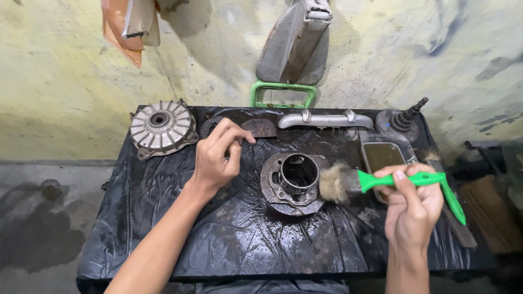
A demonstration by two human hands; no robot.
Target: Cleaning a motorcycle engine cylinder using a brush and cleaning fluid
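A dark oily engine cylinder (294, 182) stands upright in the middle of the black plastic sheet (229, 239) that covers the table. My right hand (412, 204) grips a green-handled paintbrush (381, 179) whose dirty bristles touch the cylinder's right side. My left hand (218, 158) hovers to the left of the cylinder with fingers loosely curled, holding nothing; it is close to a small curved metal piece (260, 127).
A finned round hub (161, 128) lies at the back left. A grey metal grab bar (325, 120) and a gear cluster (402, 122) lie at the back right. A rectangular tin of dark liquid (383, 155) sits beside the brush. A green frame (283, 93) leans on the wall.
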